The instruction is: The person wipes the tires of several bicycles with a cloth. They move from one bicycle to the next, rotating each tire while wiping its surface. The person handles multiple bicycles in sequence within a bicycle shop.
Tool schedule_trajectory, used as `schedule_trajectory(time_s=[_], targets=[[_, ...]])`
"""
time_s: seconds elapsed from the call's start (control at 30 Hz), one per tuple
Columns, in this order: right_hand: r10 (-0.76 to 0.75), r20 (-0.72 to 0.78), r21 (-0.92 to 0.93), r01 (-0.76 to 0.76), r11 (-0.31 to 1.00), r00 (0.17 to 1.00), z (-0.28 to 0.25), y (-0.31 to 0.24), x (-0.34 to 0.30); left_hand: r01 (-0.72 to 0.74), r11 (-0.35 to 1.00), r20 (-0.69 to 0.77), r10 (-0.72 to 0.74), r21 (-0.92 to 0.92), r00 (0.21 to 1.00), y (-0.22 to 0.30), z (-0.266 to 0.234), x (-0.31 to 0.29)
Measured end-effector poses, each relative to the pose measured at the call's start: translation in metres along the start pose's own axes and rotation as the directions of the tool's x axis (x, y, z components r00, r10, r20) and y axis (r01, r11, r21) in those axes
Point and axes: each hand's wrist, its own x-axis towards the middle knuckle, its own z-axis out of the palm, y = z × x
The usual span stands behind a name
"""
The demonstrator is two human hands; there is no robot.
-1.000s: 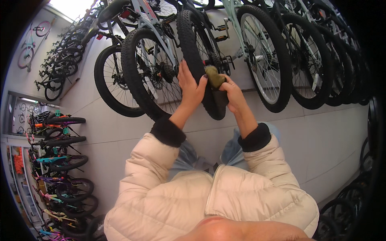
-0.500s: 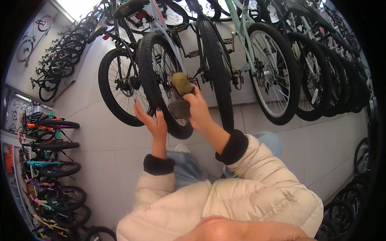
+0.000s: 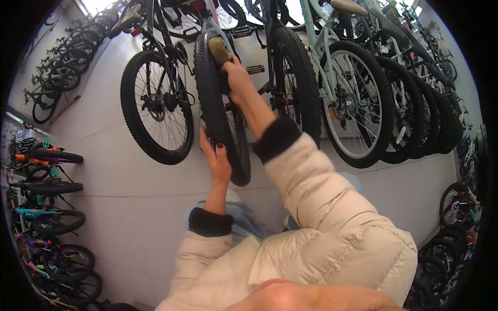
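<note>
Up in the head view, the right hand (image 3: pixel 237 78) reaches high, its fingers closed around a small olive-green cloth pad (image 3: pixel 220 50) that it presses against the top of a knobby black rubber bicycle tyre (image 3: pixel 213 111). The pad sits at the hand's fingertips, on the tread near the upper curve of the wheel. Lower down, the left hand (image 3: pixel 217 160) lies open with fingers spread along the left edge of the same tyre, touching the tread and steadying it; it grips nothing else, and its nails show dark polish. The tyre runs between the two hands, the right above and the left below, with its lowest part just beside the left hand's thumb side.

Both arms wear a cream quilted puffer jacket (image 3: pixel 332 228) with black knit cuffs (image 3: pixel 210 223), and light blue trousers (image 3: pixel 244 220) show just below the left cuff. To the left of the left hand stands another black spoked bicycle wheel (image 3: pixel 155 106). To the right of the right forearm stands a mint-green bicycle frame (image 3: pixel 321 46) with its own black wheel (image 3: pixel 358 103), and more wheels stand in a row beyond it. Beneath the hands lies a pale grey tiled floor (image 3: pixel 129 207). Far to the left of the left hand, a rack of small brightly coloured bicycles (image 3: pixel 44 207) lines the edge.
</note>
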Motion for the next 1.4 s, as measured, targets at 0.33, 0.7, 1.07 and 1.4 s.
schedule_trajectory(time_s=[0.33,0.7,1.07,1.4], targets=[[0.116,0.064,-0.392,-0.082,0.916,0.991,-0.126,0.128,-0.220,0.242,0.949,0.006,-0.246,-0.204,0.969,-0.016,-0.010,-0.011],[0.232,-0.353,-0.758,-0.422,0.497,0.907,-0.216,0.260,-0.199,0.284,0.939,-0.009,-0.291,-0.193,0.957,-0.003,-0.007,-0.009],[0.386,-0.323,-0.707,-0.492,0.509,0.864,-0.229,0.304,-0.081,0.329,0.924,0.029,-0.330,-0.194,0.943,0.001,-0.008,-0.014],[0.321,-0.252,-0.818,-0.378,0.433,0.913,-0.194,0.235,-0.174,0.336,0.907,-0.007,-0.349,-0.254,0.937,0.009,-0.001,-0.010]])
